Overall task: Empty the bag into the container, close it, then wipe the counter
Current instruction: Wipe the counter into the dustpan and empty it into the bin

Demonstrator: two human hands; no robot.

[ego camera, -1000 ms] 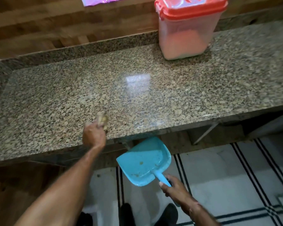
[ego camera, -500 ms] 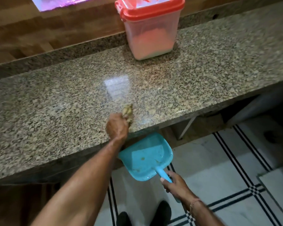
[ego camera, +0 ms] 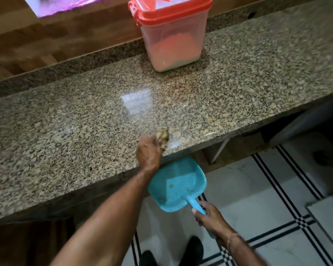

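Head view: the left hand (ego camera: 149, 155) is balled around a small crumpled cloth (ego camera: 163, 136), pressing it on the granite surface (ego camera: 238, 89) near the front edge. The right hand (ego camera: 210, 217) is wrapped around the handle of a blue dustpan (ego camera: 176, 186) held just under that edge. The container (ego camera: 171, 35) stands lidded toward the back. Risk, as I judge it: the pan's lip sits slightly right of the cloth, so swept crumbs could miss it and fall to the floor (ego camera: 258, 189).
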